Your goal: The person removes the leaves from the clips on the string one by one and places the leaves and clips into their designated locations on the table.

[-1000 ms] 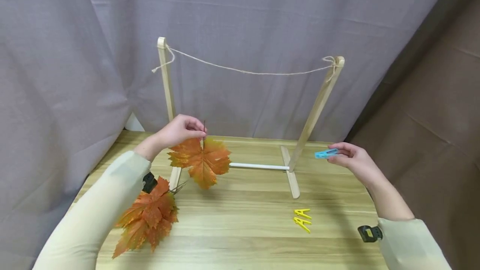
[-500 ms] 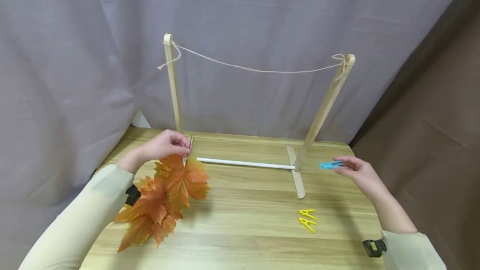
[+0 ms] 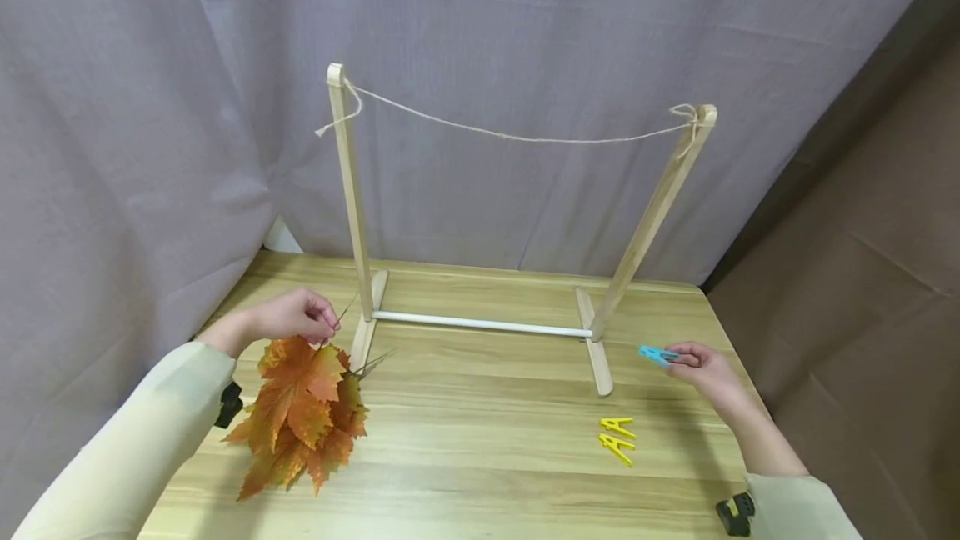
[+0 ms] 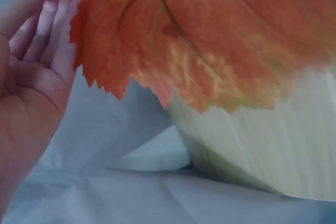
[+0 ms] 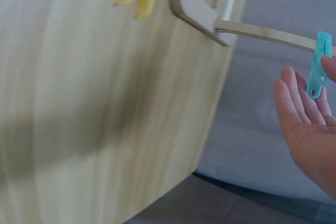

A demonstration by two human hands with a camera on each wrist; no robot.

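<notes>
Left hand pinches the stem of an orange maple leaf low over the leaf pile, left of the wooden stand. Right hand pinches a blue clothespin, pointing left toward the stand's right foot.

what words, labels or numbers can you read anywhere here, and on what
There is no readable text in any view.
The blue clothespin pinched in the right hand: no marking visible.
The yellow clothespins on the wooden table: plain.
The wooden stand with its twine, and the orange maple leaf that the left hand pinches by the stem: no lettering.
</notes>
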